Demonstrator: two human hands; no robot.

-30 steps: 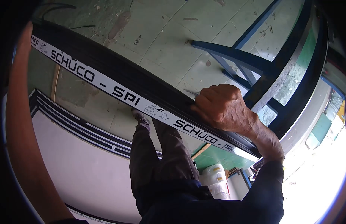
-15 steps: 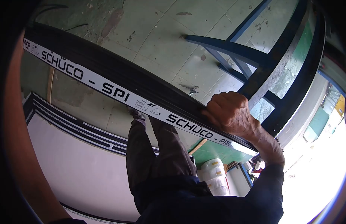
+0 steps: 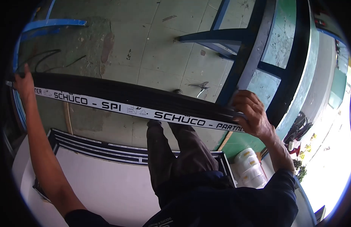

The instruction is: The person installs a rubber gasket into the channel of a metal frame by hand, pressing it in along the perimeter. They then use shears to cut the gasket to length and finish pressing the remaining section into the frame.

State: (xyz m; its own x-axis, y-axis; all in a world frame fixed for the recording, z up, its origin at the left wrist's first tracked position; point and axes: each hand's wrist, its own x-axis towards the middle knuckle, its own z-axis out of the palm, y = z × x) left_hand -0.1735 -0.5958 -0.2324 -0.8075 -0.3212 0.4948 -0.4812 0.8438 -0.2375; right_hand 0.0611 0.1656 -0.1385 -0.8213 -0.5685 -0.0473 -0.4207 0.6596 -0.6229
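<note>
A long black window-frame profile [image 3: 130,92], with white printed film [image 3: 93,103] along its near side, spans the view in front of my legs. It slopes slightly down to the right. My left hand [image 3: 24,84] grips its left end, one finger pointing up past the edge. Near the other end, my right hand [image 3: 252,112] is wrapped over the black top, fingers bent and thumb against the film side. The profile's underside is hidden.
Pliers [image 3: 201,86] lie on the tiled floor beyond the profile. A blue steel stand [image 3: 255,56] rises on the right, with blue bars [image 3: 54,23] at far left. Behind my legs are a black-framed white panel [image 3: 107,174] and wrapped white rolls [image 3: 248,164].
The profile now lies closer to level and lower at its left end. My left hand has come into view on that end. My right hand has changed from a fist to a looser grip.
</note>
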